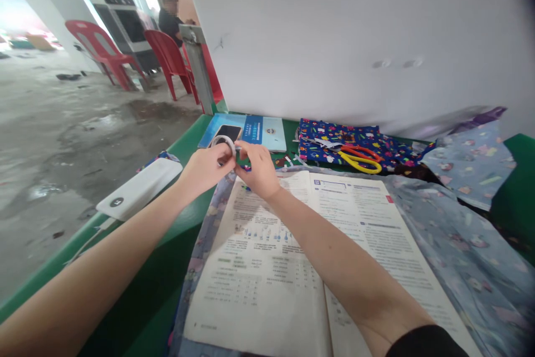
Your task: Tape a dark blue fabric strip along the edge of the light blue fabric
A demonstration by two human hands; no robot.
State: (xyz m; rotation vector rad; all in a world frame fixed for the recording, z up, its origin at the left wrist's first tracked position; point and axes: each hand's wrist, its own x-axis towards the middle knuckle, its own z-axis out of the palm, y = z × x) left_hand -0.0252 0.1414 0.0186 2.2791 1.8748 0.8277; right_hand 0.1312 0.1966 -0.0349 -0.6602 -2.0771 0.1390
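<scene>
My left hand (pixel 208 165) is closed on a roll of tape (pixel 226 143), which stands up between its fingers. Close beside it, my right hand (pixel 258 170) has thumb and fingers drawn together at the roll's edge; whatever they pinch is too small to make out. Both hands are above the top left of an open printed book (pixel 267 268). Under the book spreads grey-blue patterned fabric (pixel 455 234). Just beyond the hands, a phone (pixel 228 133) rests on a blue booklet (pixel 271 133).
Scissors with yellow and red handles (pixel 361 161) lie on dark blue patterned cloth (pixel 334 134). A white power bank (pixel 140 189) with a cable sits at the green table's (pixel 146 268) left edge. A white board (pixel 334 39) stands behind. Red chairs (pixel 167 56) and a seated person (pixel 170 20) are farther off.
</scene>
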